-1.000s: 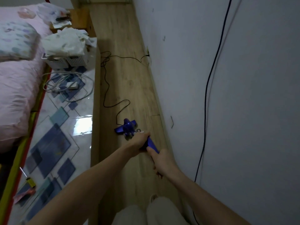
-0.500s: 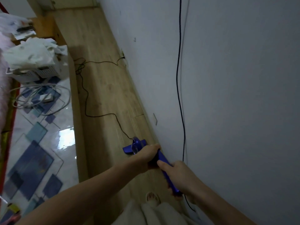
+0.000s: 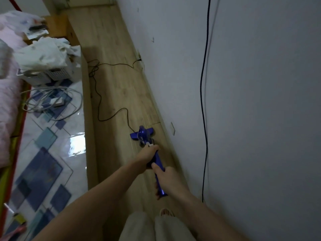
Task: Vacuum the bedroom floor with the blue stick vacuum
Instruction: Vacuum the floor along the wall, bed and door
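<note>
Wooden floor (image 3: 111, 84) strip: both hands' fingers wrap the blue stick vacuum (image 3: 157, 164), its shaft mostly hidden beneath them.

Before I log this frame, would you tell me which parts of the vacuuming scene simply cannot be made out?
Head view, the only one:
- Stick vacuum: its shaft is largely covered by the left hand and right hand.
- Power cord: its plug end at the wall is too small to read.
- Basket: contents hidden under crumpled white bags.
- Bed: blurred and cut off by the left edge.
</note>
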`<state>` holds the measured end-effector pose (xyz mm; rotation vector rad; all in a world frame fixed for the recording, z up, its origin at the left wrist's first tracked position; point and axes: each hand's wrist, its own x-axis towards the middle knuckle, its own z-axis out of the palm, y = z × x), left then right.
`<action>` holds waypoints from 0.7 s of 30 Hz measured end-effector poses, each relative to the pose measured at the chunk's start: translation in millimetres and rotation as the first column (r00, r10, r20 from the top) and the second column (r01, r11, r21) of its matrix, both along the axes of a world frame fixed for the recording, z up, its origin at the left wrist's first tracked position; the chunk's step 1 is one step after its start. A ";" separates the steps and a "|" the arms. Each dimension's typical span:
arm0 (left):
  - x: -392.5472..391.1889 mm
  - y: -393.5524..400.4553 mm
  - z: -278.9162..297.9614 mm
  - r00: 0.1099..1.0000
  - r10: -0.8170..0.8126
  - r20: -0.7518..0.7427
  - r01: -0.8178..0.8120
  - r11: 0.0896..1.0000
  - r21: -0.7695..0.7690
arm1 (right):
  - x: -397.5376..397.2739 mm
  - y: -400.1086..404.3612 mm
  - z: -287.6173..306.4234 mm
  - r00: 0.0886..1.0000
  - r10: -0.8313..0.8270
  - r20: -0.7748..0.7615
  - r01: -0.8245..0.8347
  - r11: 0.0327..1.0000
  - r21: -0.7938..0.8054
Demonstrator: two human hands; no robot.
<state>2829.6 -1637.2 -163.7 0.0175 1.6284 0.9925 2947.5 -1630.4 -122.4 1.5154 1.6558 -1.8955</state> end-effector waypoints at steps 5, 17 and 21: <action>-23.4 12.9 -10.4 0.998 0.054 0.009 -0.055 0.998 0.026 | -29.7 16.2 -21.5 0.999 0.007 0.042 -0.004 0.997 -0.082; -34.7 30.3 -23.7 0.879 0.368 0.304 -0.428 0.889 0.162 | -39.8 49.3 -30.0 0.985 0.157 0.065 -0.162 0.984 0.075; -26.3 22.6 -13.8 0.847 0.373 0.379 -0.452 0.881 0.142 | -26.7 48.9 -15.0 0.973 0.223 0.052 -0.225 0.974 0.030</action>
